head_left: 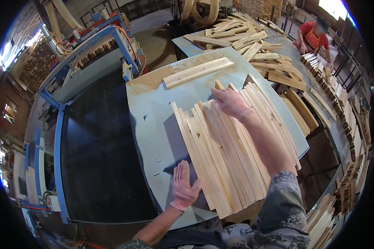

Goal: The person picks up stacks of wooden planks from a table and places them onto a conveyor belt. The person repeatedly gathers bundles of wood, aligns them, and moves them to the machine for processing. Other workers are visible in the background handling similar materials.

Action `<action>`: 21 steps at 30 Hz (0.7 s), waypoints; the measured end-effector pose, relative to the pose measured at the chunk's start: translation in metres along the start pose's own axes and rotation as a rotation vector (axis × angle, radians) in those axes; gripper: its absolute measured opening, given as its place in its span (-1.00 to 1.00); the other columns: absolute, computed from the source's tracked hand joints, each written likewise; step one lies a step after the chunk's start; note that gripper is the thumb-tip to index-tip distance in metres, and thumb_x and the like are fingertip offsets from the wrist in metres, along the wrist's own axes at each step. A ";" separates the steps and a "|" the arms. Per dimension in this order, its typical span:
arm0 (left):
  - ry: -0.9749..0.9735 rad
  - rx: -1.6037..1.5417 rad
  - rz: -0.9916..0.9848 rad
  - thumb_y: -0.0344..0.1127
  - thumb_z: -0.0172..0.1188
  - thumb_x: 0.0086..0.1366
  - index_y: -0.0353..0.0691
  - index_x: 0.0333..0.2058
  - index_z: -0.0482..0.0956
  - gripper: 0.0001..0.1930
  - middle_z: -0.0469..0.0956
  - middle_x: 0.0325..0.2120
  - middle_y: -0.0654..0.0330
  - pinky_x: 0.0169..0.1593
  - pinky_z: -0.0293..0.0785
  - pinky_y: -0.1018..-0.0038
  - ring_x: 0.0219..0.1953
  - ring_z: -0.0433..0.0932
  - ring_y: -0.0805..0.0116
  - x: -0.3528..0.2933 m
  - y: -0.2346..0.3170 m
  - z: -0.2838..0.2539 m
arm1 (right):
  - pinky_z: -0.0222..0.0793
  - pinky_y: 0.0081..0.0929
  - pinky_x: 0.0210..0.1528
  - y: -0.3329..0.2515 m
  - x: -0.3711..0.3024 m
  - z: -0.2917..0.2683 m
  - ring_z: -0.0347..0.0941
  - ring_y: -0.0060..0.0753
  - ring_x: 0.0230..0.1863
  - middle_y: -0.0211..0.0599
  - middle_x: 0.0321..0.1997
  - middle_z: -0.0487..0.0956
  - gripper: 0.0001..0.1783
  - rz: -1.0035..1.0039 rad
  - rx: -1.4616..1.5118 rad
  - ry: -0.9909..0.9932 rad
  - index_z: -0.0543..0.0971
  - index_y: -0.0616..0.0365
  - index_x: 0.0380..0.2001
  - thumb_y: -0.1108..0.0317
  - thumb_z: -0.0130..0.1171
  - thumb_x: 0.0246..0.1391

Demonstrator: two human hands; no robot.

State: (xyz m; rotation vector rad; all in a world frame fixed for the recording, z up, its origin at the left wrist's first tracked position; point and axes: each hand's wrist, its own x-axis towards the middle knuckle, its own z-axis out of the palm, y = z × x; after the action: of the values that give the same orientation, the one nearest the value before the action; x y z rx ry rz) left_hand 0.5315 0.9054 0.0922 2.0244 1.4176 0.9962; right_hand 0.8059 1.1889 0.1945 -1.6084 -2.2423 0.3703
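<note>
Side by side on a pale table [153, 145] lie several long wooden slats [224, 149], their ends uneven. My left hand [185, 186], in a light glove, is open by the leftmost slat near its near end, fingers stretched out and pointing away from me. My right hand [232, 101], gloved too, reaches across to the far ends of the slats. It rests over them with its fingers extended to the left, and part of the slats under it is hidden. One separate board [198, 72] lies crosswise at the table's far side.
A dark flat bed in a blue machine frame [60, 157] stands on the left. Beyond the table is a loose heap of wooden pieces [253, 45]. At the far right a person in a red shirt [313, 37] works at a long row of stacked wood [338, 93].
</note>
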 end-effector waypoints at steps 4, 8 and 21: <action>-0.477 0.114 0.304 0.16 0.27 0.29 -0.35 0.37 0.40 -0.15 0.34 0.38 -0.19 0.60 -0.10 -0.16 0.51 0.19 -0.23 0.026 0.104 0.002 | 0.47 -0.18 0.35 0.021 0.051 0.050 0.59 0.01 0.27 -0.08 0.20 0.70 -0.51 0.220 -0.027 -0.166 0.64 -0.10 0.28 0.01 0.10 0.40; -0.543 0.261 0.394 0.22 0.27 0.27 -0.25 0.42 0.38 -0.11 0.27 0.45 -0.09 0.61 -0.17 -0.17 0.55 0.10 -0.16 0.010 0.119 0.048 | 0.45 -0.22 0.37 -0.004 0.047 0.043 0.59 -0.02 0.29 -0.09 0.25 0.68 -0.48 0.228 0.072 -0.196 0.66 -0.08 0.27 -0.05 0.09 0.42; -0.548 0.321 0.428 0.39 0.10 0.29 -0.25 0.40 0.38 -0.07 0.30 0.44 -0.16 0.60 -0.22 -0.19 0.55 0.12 -0.25 0.008 0.121 0.048 | 0.49 -0.21 0.36 -0.057 -0.005 -0.067 0.61 -0.02 0.27 -0.16 0.21 0.71 -0.31 0.110 -0.030 -0.098 0.60 -0.09 0.35 0.27 0.26 0.08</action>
State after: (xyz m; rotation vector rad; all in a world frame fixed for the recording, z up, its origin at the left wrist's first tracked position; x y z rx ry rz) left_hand 0.6423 0.8711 0.1522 2.6390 0.9085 0.3076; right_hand 0.7874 1.1668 0.2774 -1.7700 -2.2464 0.4557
